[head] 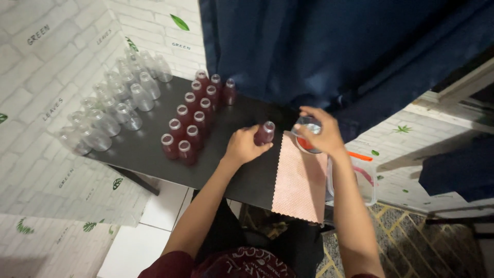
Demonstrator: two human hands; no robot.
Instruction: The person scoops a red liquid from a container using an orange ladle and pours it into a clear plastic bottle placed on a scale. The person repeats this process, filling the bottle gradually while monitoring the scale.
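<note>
Left hand [242,145] is wrapped around a small bottle [264,133] full of dark red drink, and holds it standing on the black bench [139,149], right beside the pink cloth [301,183]. The bottle has no cap on and its top is open. Right hand [321,133] is closed around the rim of a clear cup [307,135] with some red drink in the bottom, and holds it over the top edge of the pink cloth, near the bottle but not touching it. The cloth lies flat and hangs a little past the near edge of the bench. More small bottles full of red drink [191,121] stand in rows to the left of the held bottle. Farther left, near the white brick wall [46,62], stand rows of empty clear bottles [116,105]. A clear plastic tub with an orange part [363,177] sits just past the right end of the bench, partly hidden by the right arm. A dark blue curtain [334,51] hangs behind the bench.
</note>
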